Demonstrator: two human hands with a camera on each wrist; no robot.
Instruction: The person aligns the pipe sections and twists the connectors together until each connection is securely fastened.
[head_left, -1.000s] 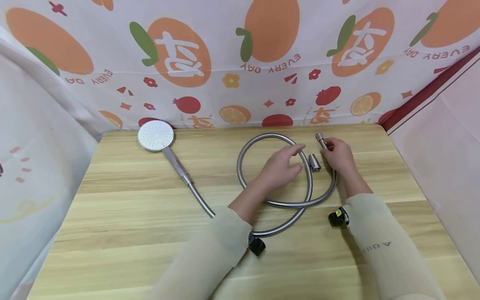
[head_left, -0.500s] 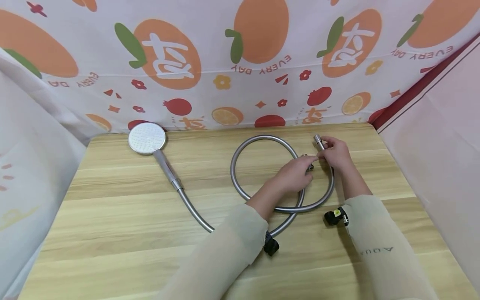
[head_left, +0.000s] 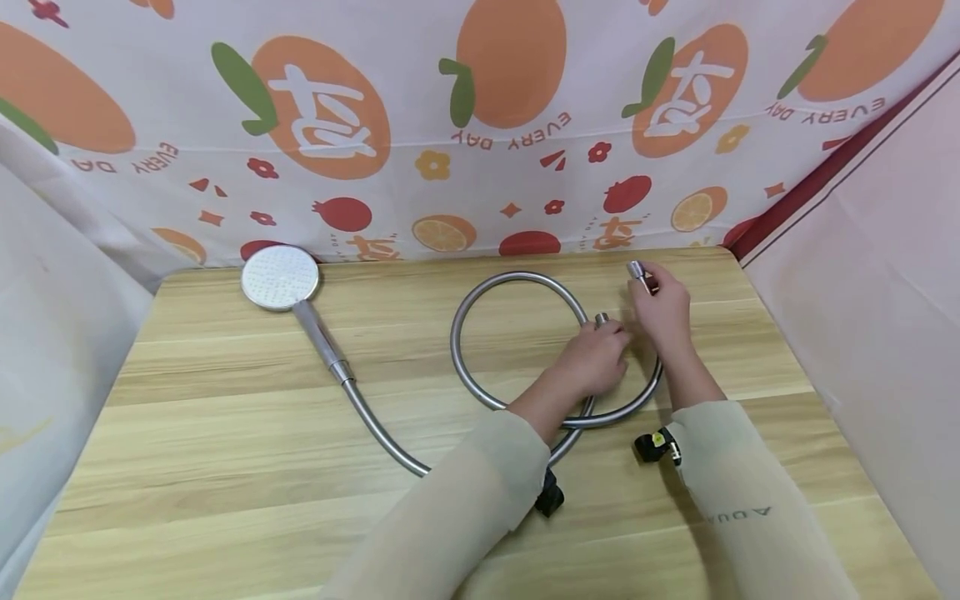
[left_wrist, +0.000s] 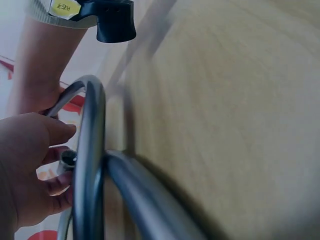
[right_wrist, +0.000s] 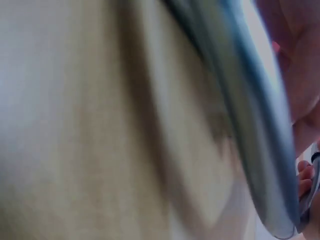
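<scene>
A silver shower hose lies in a loop on the table, one end joined to a hand shower at the back left. My right hand pinches the hose just below its metal end nut, which points up and away. My left hand holds a short chrome connector. In the left wrist view, the connector sits between the thumb and fingers, its round opening showing. Part of the hose is hidden under the left forearm, and the right wrist view is blurred by hose close to the camera.
The wooden table ends at the back against a fruit-print cloth. A pale panel stands along the right side. The hose loop passes close beneath the left hand and wrist.
My left hand has moved right and picked up the connector from inside the hose loop. My right hand keeps its hold on the hose end and has turned slightly.
</scene>
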